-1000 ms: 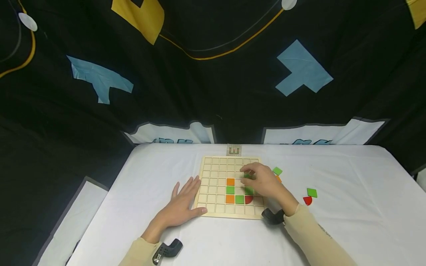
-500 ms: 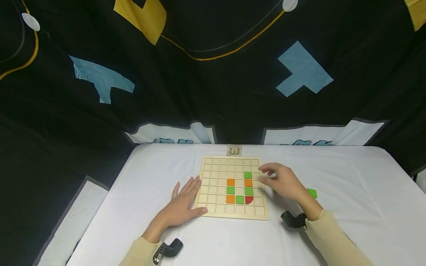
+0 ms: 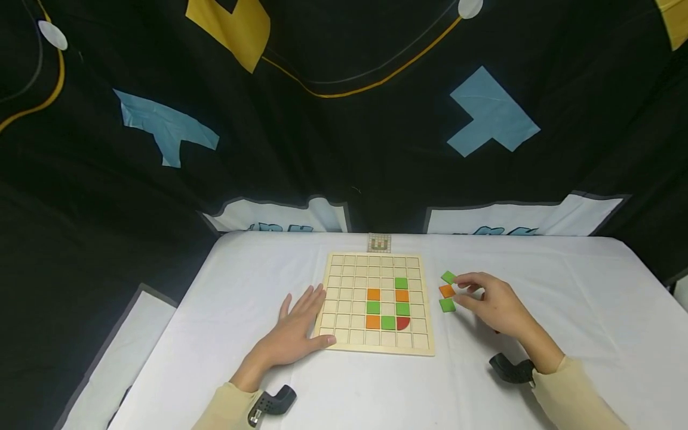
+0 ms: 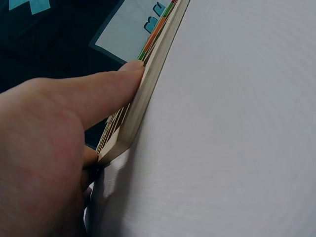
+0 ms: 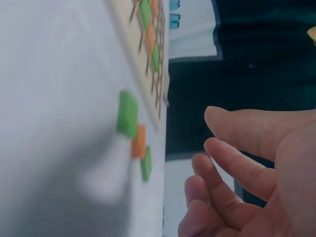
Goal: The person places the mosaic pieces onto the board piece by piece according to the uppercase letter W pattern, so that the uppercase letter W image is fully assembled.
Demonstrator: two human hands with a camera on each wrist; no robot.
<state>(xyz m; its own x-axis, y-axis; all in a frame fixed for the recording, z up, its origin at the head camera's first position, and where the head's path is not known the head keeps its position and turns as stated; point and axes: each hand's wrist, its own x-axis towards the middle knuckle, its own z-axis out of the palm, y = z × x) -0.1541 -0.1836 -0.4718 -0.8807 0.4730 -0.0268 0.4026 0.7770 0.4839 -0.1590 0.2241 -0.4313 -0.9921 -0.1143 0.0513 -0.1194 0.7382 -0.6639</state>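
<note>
My left hand (image 3: 292,331) rests at the left edge of a pale wooden grid board (image 3: 349,344), fingers straight and spread. Its thumb (image 4: 111,89) lies on the board's rim in the left wrist view. Off the board's right side, my right hand (image 3: 497,304) hovers with loosely bent fingers and nothing between them. Just left of its fingertips lie a green tile (image 3: 448,277), an orange tile (image 3: 447,291) and another green tile (image 3: 447,305). On the grid, orange, green and red tiles form a U, with a rounded red tile (image 3: 402,323) at its lower right corner.
A small printed card (image 3: 379,243) with a grid pattern lies behind the board. White cloth (image 3: 591,310) covers the table, and a dark patterned curtain (image 3: 344,149) hangs at its far edge. Under my right hand a bit of red (image 3: 497,332) shows, mostly hidden.
My right hand has moved right, from over the board to beside the loose tiles. It has uncovered an orange tile in the U's right column. My left hand stays put.
</note>
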